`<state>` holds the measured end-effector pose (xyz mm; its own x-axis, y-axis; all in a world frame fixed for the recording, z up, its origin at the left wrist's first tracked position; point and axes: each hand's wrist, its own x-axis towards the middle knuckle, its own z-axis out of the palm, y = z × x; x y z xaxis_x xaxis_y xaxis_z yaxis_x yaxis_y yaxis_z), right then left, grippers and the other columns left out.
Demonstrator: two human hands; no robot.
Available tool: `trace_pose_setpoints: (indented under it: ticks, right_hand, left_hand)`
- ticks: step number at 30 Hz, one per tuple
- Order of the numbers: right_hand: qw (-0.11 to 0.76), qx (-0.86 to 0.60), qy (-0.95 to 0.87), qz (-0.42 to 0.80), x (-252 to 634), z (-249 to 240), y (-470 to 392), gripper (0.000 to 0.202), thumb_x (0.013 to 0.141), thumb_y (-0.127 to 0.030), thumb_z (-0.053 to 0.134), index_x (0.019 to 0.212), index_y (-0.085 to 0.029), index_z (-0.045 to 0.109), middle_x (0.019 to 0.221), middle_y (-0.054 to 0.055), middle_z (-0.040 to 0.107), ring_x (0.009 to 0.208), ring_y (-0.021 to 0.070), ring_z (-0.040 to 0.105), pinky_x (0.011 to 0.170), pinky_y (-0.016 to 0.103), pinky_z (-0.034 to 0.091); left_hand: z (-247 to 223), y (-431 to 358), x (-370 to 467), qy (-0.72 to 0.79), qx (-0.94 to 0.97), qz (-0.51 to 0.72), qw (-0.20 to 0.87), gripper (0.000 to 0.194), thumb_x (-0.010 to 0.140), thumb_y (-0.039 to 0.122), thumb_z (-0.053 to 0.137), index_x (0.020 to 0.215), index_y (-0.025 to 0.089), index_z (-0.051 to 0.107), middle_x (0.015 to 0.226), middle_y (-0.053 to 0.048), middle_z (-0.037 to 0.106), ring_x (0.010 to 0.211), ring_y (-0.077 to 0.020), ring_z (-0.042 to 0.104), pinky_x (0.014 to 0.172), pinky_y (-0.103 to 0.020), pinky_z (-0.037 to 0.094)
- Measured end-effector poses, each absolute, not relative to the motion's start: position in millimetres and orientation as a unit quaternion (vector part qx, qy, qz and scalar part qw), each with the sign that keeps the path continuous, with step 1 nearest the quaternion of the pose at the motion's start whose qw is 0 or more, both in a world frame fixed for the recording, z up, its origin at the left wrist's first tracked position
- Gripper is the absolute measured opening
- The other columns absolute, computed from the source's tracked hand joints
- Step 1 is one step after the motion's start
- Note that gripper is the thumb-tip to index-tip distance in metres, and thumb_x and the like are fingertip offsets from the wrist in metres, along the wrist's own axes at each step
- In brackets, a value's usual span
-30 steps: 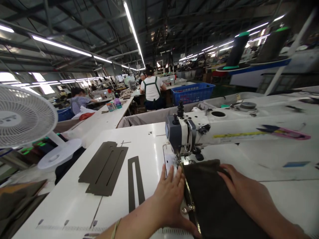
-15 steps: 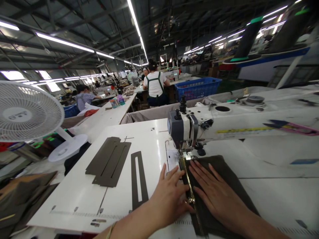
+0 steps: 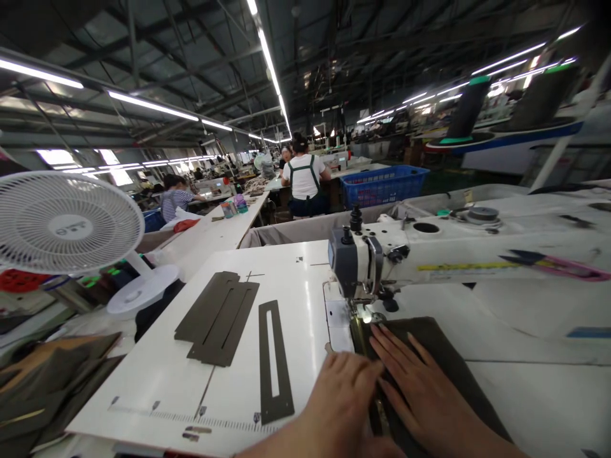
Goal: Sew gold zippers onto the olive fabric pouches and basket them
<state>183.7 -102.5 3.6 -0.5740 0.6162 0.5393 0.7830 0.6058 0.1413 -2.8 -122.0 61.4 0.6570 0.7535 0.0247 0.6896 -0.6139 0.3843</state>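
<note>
A brass-toothed zipper [image 3: 359, 337] runs along the left edge of a dark olive fabric piece [image 3: 446, 346], its far end under the needle area of the sewing machine [image 3: 363, 261]. My left hand [image 3: 340, 397] is curled over the zipper, fingers closed on it; the slider is hidden beneath, and the hand is slightly blurred. Flat on the fabric just right of the zipper, my right hand [image 3: 420, 391] lies with fingers stretched out. To the left, a slotted olive strip [image 3: 281, 381] and overlapping slotted olive panels [image 3: 222, 318] lie on the white table [image 3: 157, 375].
A white fan [image 3: 71, 222] stands at the left, above piled dark fabric [image 3: 48, 394]. Pink-handled snips [image 3: 568, 264] rest on the machine arm. A blue basket [image 3: 384, 184] and a person in a white shirt [image 3: 303, 175] are beyond the table.
My left hand has gone from spread fingers to a curled grip at the zipper, covering the slider. My right hand stays flat on the fabric. The view has shifted slightly.
</note>
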Motion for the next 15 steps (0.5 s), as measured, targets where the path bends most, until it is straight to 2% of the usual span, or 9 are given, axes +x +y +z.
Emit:
trace_pose_setpoints:
  ticks: [2, 4, 7, 11, 15]
  right_hand:
    - [0.219, -0.401, -0.872, -0.177, 186.3, 1.3, -102.0, 0.053, 0.087, -0.033, 0.042, 0.135, -0.011, 0.037, 0.14, 0.009, 0.038, 0.13, 0.0221, 0.032, 0.104, 0.046, 0.025]
    - [0.214, -0.416, -0.869, -0.158, 198.1, -4.8, -96.5, 0.056, 0.089, -0.038, 0.041, 0.138, -0.013, 0.032, 0.14, 0.009, 0.037, 0.129, 0.0225, 0.034, 0.103, 0.047, 0.027]
    - [0.223, -0.485, -0.836, -0.128, 228.6, -15.0, -83.3, 0.061, 0.089, -0.049, 0.035, 0.139, -0.014, 0.032, 0.139, 0.011, 0.039, 0.125, 0.0269, 0.039, 0.1, 0.053, 0.03]
    - [0.262, -0.552, -0.776, -0.157, 248.9, -10.6, -79.8, 0.073, 0.087, -0.059, 0.023, 0.136, -0.006, 0.036, 0.134, 0.02, 0.043, 0.123, 0.0349, 0.04, 0.099, 0.062, 0.024]
    - [0.267, -0.459, -0.828, -0.179, 225.7, -1.6, -101.8, 0.075, 0.085, -0.056, 0.034, 0.143, -0.011, 0.018, 0.14, 0.015, 0.036, 0.127, 0.0308, 0.036, 0.104, 0.056, 0.021]
  left_hand:
    - [66.8, -116.2, -10.5, 0.404, 0.895, 0.103, 0.156, 0.101, 0.069, 0.071, 0.058, 0.142, 0.013, 0.018, 0.144, -0.017, 0.029, 0.132, -0.0337, 0.025, 0.109, -0.052, 0.013]
    - [73.5, -110.4, -16.8, 0.384, 0.906, 0.076, 0.161, 0.104, 0.071, 0.076, 0.049, 0.144, 0.013, 0.01, 0.149, -0.015, 0.015, 0.137, -0.0322, 0.009, 0.11, -0.053, 0.002]
    - [77.4, -107.0, -18.9, 0.39, 0.903, 0.065, 0.166, 0.105, 0.07, 0.077, 0.048, 0.144, 0.014, 0.01, 0.149, -0.014, 0.013, 0.137, -0.0321, 0.004, 0.109, -0.055, -0.007]
    - [77.0, -110.4, -13.3, 0.402, 0.894, 0.079, 0.18, 0.105, 0.068, 0.074, 0.054, 0.144, 0.016, 0.011, 0.149, -0.013, 0.014, 0.136, -0.034, 0.003, 0.108, -0.058, -0.006]
    - [84.3, -112.3, -31.6, 0.409, 0.892, 0.099, 0.168, 0.106, 0.069, 0.07, 0.058, 0.144, 0.017, 0.006, 0.149, -0.013, 0.01, 0.136, -0.0324, 0.004, 0.11, -0.056, 0.001]
